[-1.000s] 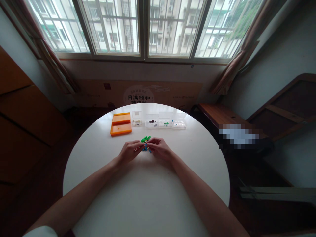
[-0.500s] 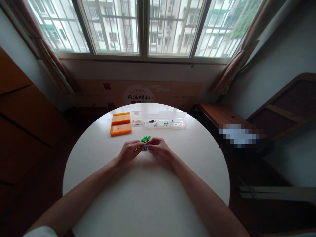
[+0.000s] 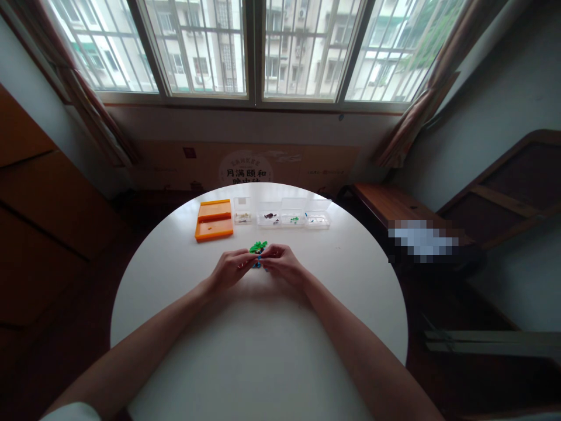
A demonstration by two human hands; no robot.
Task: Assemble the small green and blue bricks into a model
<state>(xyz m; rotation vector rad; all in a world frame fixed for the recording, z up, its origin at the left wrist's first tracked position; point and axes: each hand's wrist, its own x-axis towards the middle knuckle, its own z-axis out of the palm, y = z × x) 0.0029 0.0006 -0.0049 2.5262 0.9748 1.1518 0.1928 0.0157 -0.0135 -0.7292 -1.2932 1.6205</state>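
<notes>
White table (image 3: 245, 356): left hand (image 3: 232, 265) and right hand (image 3: 284, 263) pinch a toy (image 3: 258, 248), probably light, breakable; hold its six o'clock end.

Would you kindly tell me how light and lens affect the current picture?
Head view: the window is bright, leaving the room's sides dark; head view: soft shadows fall on the white table near the left hand and right hand; head view: wide-angle distortion stretches the edges; head view: the green-and-blue cluster lacks fine detail.
</notes>
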